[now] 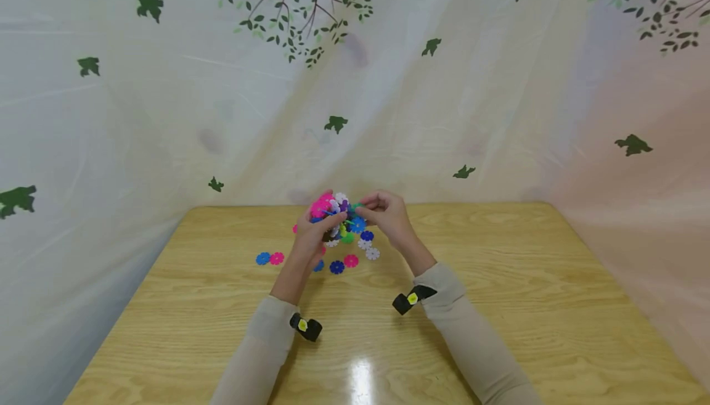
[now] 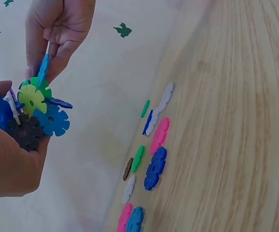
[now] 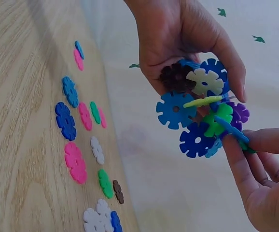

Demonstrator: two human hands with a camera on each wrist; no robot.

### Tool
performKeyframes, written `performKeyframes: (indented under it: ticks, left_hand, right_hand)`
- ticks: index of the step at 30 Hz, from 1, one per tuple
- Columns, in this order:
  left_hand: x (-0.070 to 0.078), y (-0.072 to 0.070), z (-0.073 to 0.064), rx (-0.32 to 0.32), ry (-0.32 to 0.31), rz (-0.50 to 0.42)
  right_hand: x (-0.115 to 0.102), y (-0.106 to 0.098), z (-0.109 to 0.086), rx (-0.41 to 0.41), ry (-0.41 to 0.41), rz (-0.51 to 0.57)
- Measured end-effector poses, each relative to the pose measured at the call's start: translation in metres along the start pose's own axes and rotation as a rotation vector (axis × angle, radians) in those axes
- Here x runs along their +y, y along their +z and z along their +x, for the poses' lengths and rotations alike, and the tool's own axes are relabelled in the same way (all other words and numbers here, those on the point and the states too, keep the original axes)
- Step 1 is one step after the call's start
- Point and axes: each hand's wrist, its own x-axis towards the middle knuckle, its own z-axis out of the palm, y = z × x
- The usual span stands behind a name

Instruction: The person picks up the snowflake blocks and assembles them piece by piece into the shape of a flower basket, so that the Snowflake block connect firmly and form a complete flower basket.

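My left hand (image 1: 309, 235) holds a ball-like cluster of flower-shaped interlocking plastic discs (image 3: 175, 110) above the table. Pink, white, purple, blue, green, yellow and dark brown discs show in it. In the right wrist view the left thumb and palm lie around one side of the cluster. From the other side my right hand (image 1: 390, 215) pinches a blue disc (image 2: 43, 70) between thumb and fingers. That disc touches a green disc (image 3: 219, 121) at the cluster's edge; whether their slots are fully joined, I cannot tell.
Loose discs lie on the wooden table (image 1: 499, 306) below the hands, among them a dark blue disc (image 1: 336, 267), a pink disc (image 1: 351, 261) and a white disc (image 1: 372, 253). A blue and pink pair (image 1: 270, 258) lies farther left. Behind the table hangs a leaf-patterned cloth (image 1: 266, 115).
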Motion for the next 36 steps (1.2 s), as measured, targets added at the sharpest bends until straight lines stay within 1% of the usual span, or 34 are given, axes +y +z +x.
performKeyframes:
  ticks: [2,7,12,15,18,21,25,27,31,34,36]
  left_hand:
    - [0.002,-0.001,-0.001,0.005,-0.008,0.010]
    - [0.005,-0.004,-0.001,0.006,-0.039,0.025]
    - [0.004,-0.009,0.003,-0.001,-0.053,0.032]
    - [0.005,-0.012,0.004,0.002,-0.062,0.028]
    - [0.006,-0.014,0.004,0.002,-0.061,0.023]
    - [0.007,-0.015,0.004,-0.005,-0.054,0.019]
    - [0.010,-0.016,0.003,-0.026,-0.044,0.042]
    - [0.010,-0.016,0.004,-0.039,-0.036,0.057]
    - [0.011,-0.017,0.004,-0.061,-0.026,0.087]
    - [0.010,-0.018,0.005,-0.076,-0.022,0.097]
    - [0.011,-0.018,0.006,-0.086,-0.020,0.097]
  right_hand:
    - [-0.001,-0.001,0.000,-0.028,0.001,-0.013]
    - [-0.003,-0.010,0.001,-0.118,-0.003,-0.092]
    - [-0.002,-0.023,0.005,-0.141,0.039,-0.166]
    - [0.001,-0.031,0.006,-0.177,0.067,-0.221]
    - [0.004,-0.040,0.008,-0.238,0.094,-0.302]
    - [0.009,-0.047,0.009,-0.322,0.108,-0.397]
    - [0.021,-0.053,0.011,-0.438,0.115,-0.511]
    - [0.028,-0.054,0.011,-0.479,0.121,-0.554]
    - [0.038,-0.052,0.009,-0.512,0.126,-0.631]
    - [0.043,-0.049,0.009,-0.510,0.136,-0.673]
    - [0.046,-0.048,0.008,-0.509,0.152,-0.683]
